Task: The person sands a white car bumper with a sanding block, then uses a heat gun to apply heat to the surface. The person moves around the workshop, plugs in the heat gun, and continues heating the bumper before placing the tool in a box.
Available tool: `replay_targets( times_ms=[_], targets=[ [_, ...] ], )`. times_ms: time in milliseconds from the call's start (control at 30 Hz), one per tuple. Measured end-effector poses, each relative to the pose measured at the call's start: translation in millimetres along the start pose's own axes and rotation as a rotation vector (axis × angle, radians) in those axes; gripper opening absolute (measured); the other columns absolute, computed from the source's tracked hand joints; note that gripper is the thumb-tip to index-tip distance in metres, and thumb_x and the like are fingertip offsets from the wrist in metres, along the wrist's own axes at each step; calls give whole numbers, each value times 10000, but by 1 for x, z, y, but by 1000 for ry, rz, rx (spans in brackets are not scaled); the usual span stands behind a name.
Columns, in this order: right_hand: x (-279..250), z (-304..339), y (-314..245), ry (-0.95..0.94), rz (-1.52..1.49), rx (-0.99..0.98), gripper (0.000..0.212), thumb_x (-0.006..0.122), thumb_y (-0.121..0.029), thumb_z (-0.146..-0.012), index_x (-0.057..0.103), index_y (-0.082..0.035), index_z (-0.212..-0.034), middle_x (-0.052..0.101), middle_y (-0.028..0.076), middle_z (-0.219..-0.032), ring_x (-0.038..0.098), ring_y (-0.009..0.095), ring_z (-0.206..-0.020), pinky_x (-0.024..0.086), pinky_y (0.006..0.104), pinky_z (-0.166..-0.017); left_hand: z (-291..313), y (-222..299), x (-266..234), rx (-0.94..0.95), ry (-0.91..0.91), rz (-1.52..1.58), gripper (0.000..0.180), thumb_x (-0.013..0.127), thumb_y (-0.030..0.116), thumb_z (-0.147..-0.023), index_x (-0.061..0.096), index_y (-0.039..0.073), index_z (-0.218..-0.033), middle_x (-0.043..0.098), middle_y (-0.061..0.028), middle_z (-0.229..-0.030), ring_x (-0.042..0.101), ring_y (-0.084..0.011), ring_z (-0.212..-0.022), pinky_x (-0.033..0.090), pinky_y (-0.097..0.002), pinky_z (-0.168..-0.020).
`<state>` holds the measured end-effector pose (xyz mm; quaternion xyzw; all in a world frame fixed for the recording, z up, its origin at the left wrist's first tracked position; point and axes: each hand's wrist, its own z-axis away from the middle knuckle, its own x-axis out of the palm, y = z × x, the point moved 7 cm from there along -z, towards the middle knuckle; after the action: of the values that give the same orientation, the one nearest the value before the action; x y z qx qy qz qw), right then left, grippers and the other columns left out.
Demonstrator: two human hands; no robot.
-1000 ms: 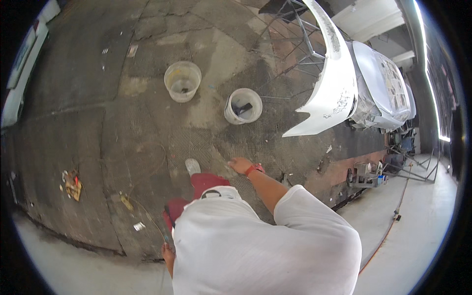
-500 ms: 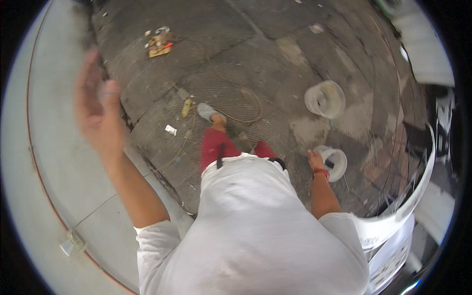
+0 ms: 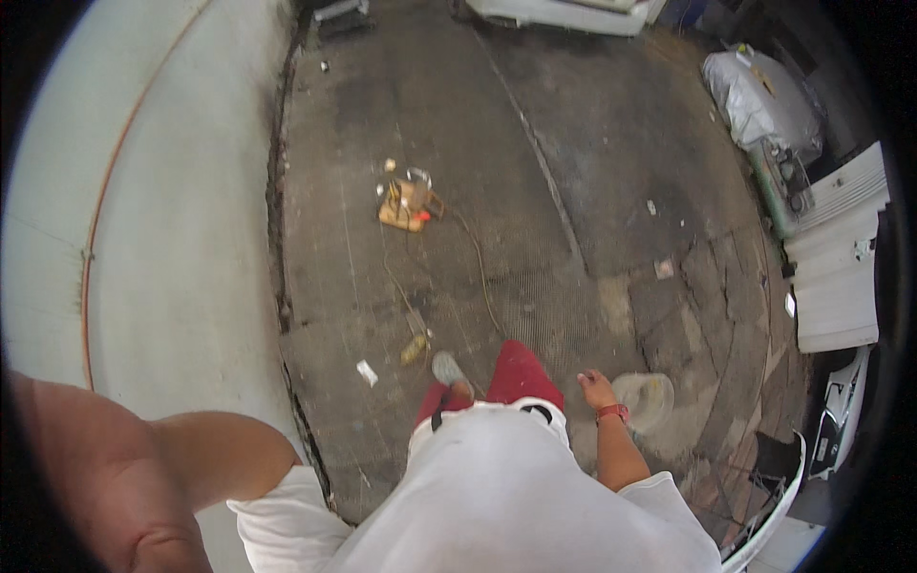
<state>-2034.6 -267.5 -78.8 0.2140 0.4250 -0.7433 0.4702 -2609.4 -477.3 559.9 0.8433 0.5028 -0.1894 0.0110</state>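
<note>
My left hand [image 3: 105, 477] is raised very close at the lower left, large and cut off by the picture's edge. Its fingers are mostly hidden, so whether it holds anything does not show. Beside my right hip hangs my right hand [image 3: 597, 390], a red band [image 3: 612, 413] round its wrist. The fingers there look loosely bent and apart, with nothing visible in them. Just right of that hand, a translucent whitish bucket [image 3: 659, 401] stands on the floor; the hand appears in front of it, apart from its rim.
A pale wall [image 3: 191, 191] with an orange pipe [image 3: 102, 220] runs along my left. Ahead on the dark concrete lie a cardboard piece [image 3: 399, 212] with small items, a cord [image 3: 482, 277] and a yellow object [image 3: 414, 350]. White panels [image 3: 841, 258] and a wrapped bundle [image 3: 764, 100] stand right.
The view has lifted and turned, showing more floor ahead. My left hand has come much nearer and lower left. My right hand stays low; the second, nearer bucket is out of sight.
</note>
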Motion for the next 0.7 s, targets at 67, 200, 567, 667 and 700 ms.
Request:
replay_targets(
  times_ms=[67, 200, 567, 667, 700],
  targets=[
    [-19, -41, -54, 29, -19, -47, 606, 675, -436, -971, 635, 15, -1374, 709, 241, -1295, 677, 370, -1227, 516, 444, -1046, 3, -23, -1, 1, -1, -57, 708, 456, 487, -993, 411, 40, -1540, 423, -240, -1572, 398, -422, -1483, 304, -627, -1230],
    [-21, -105, -136, 49, 57, -76, 578, 672, -466, -965, 680, -11, -1320, 722, 248, -1250, 683, 390, -1206, 520, 456, -1036, 8, -69, 9, 3, -12, -143, 693, 473, 467, -993, 413, 41, -1536, 430, -236, -1565, 402, -418, -1481, 310, -620, -1227],
    [127, -272, -187, -513, 605, -283, 485, 553, -443, -1020, 728, -66, -1270, 678, 238, -1339, 630, 399, -1280, 431, 481, -1136, 3, -265, 92, -1, -23, -303, 654, 521, 411, -995, 416, 41, -1524, 449, -223, -1547, 411, -406, -1474, 325, -601, -1220],
    [79, -289, -298, -539, 481, -176, 545, 545, -460, -1025, 660, -68, -1385, 597, 235, -1463, 562, 382, -1374, 397, 472, -1174, -15, -323, 129, 39, -41, -327, 645, 533, 395, -995, 417, 41, -1521, 454, -220, -1542, 414, -402, -1472, 330, -596, -1218],
    [60, -294, -337, -561, 459, -152, 575, 548, -471, -1023, 634, -68, -1425, 567, 232, -1504, 538, 376, -1404, 389, 469, -1183, -18, -344, 138, 43, -40, -330, 642, 538, 390, -995, 418, 41, -1520, 456, -219, -1540, 415, -401, -1471, 331, -594, -1217]
  ],
)
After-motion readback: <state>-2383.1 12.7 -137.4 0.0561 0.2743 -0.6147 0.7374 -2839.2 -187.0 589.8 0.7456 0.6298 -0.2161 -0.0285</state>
